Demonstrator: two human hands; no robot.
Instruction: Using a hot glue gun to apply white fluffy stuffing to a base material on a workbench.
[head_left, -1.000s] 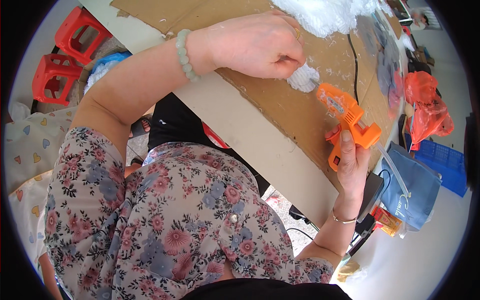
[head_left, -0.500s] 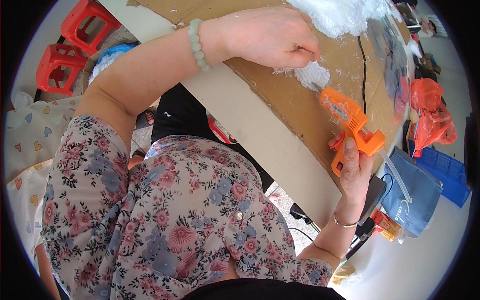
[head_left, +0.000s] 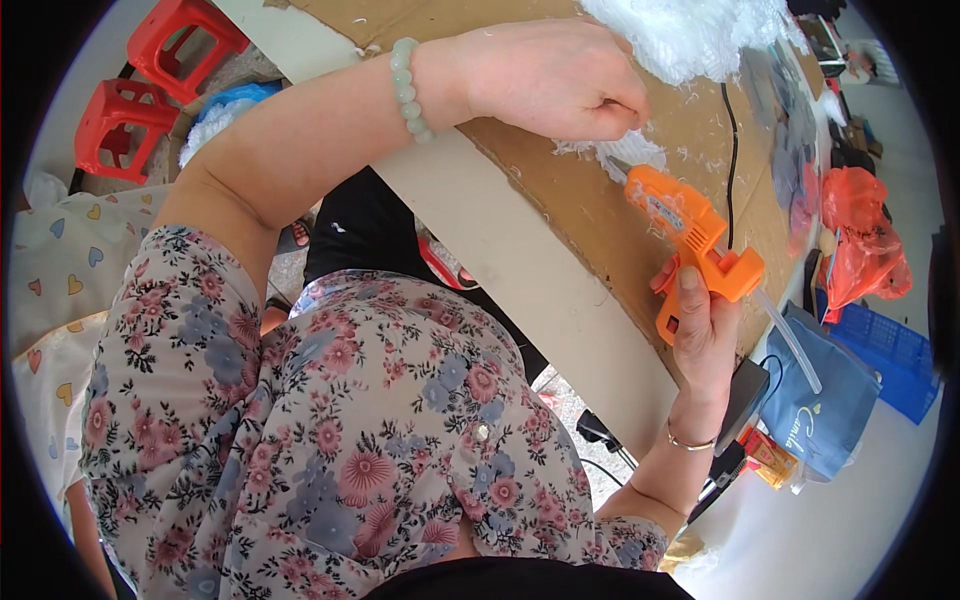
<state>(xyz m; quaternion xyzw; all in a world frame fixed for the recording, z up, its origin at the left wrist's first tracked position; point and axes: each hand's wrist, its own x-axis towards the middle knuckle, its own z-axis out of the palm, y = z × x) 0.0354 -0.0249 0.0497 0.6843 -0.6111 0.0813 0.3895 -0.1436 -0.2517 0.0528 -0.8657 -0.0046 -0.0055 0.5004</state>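
My right hand [head_left: 705, 325] grips an orange hot glue gun [head_left: 680, 215] by its handle, thumb along the back end. A clear glue stick [head_left: 790, 345] sticks out of its rear. The gun's nozzle touches or nearly touches a small white fringed fabric piece [head_left: 640, 150]. Above that piece my left hand [head_left: 560, 80] is closed, its fingers curled downward and pinching the fabric's edge; the fingertips are mostly hidden behind the knuckles. A larger heap of white fluffy fringed material [head_left: 690, 35] lies beyond my left hand.
Brown cardboard [head_left: 560, 200] covers the white table [head_left: 520, 265], with loose white threads on it. A black cable [head_left: 735, 160] crosses it. To the right are a red plastic bag [head_left: 860, 235], a blue bag [head_left: 825, 400] and a blue basket [head_left: 885, 360]. Red stools [head_left: 125, 130] stand at far left.
The glue gun has shifted slightly left and up, its nozzle now farther over the white fabric piece. My left hand has moved slightly right and keeps its closed shape.
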